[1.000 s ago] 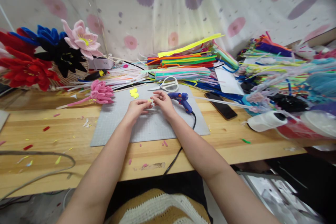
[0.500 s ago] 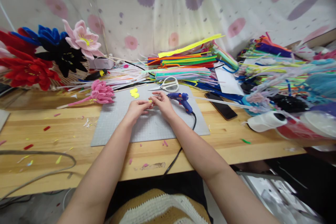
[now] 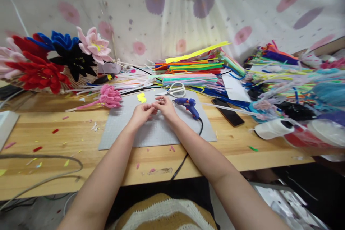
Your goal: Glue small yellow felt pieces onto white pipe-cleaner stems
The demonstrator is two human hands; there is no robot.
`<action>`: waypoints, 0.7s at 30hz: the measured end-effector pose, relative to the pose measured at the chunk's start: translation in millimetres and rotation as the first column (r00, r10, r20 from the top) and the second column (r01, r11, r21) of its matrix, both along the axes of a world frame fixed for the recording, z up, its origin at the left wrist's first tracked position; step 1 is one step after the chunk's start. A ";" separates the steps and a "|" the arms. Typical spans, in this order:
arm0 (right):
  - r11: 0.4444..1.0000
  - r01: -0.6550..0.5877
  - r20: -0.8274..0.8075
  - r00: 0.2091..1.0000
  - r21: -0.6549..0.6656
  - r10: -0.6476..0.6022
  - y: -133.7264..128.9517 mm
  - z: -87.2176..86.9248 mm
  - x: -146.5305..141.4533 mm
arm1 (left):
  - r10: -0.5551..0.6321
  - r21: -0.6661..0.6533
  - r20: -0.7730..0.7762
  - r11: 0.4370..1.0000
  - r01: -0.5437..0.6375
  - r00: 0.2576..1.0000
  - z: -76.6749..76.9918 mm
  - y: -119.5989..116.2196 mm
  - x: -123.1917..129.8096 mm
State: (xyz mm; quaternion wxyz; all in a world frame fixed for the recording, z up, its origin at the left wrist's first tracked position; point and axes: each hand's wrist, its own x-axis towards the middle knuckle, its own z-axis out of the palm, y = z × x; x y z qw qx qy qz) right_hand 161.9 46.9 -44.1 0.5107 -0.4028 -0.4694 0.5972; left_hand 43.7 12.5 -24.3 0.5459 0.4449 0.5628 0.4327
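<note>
Over the grey cutting mat (image 3: 121, 129), my left hand (image 3: 142, 113) and my right hand (image 3: 165, 107) meet with fingertips pinched together. What they hold between them is too small and hidden to name. Yellow pieces (image 3: 141, 97) lie on the mat just behind my left hand. White-handled scissors (image 3: 176, 89) rest at the mat's back edge, beyond my right hand. To the right of that hand lies a blue glue gun (image 3: 187, 104), its black cord running off the front of the table.
A pink fuzzy flower (image 3: 110, 96) lies left of the mat, with more flowers (image 3: 44, 72) behind. Bundles of pipe cleaners (image 3: 191, 66) line the back. On the right are a phone (image 3: 228, 112) and a white spool (image 3: 274, 128).
The view has shifted slightly, so the table's contents appear a little lower and further right. My fingertips have drawn closer together, and the small yellow bit between them no longer shows.
</note>
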 end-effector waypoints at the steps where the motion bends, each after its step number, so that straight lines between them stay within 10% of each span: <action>1: 1.000 -0.008 -0.005 1.000 -0.011 0.008 0.2 0.3 -2.8 | 0.009 0.010 0.004 1.000 -0.009 1.000 -0.1 -0.3 -2.1; 9: 0.997 -0.062 0.464 0.885 0.043 0.035 27.2 33.6 0.8 | 0.140 -0.062 0.067 0.989 -0.136 0.988 3.8 -5.0 -19.6; 12: 0.960 -0.065 0.877 0.428 0.272 -0.219 51.8 61.0 20.8 | 0.132 -0.107 0.123 0.987 -0.119 0.984 3.8 -6.6 -27.3; 16: 0.989 -0.103 0.970 -0.209 0.102 -0.122 78.1 79.3 38.5 | 0.097 -0.147 0.193 0.987 -0.068 0.976 5.2 -7.4 -36.7; 21: 0.987 -0.162 0.904 -0.421 0.004 -0.073 86.3 68.5 40.3 | 0.072 -0.187 0.263 0.982 -0.022 0.962 8.6 -8.4 -46.4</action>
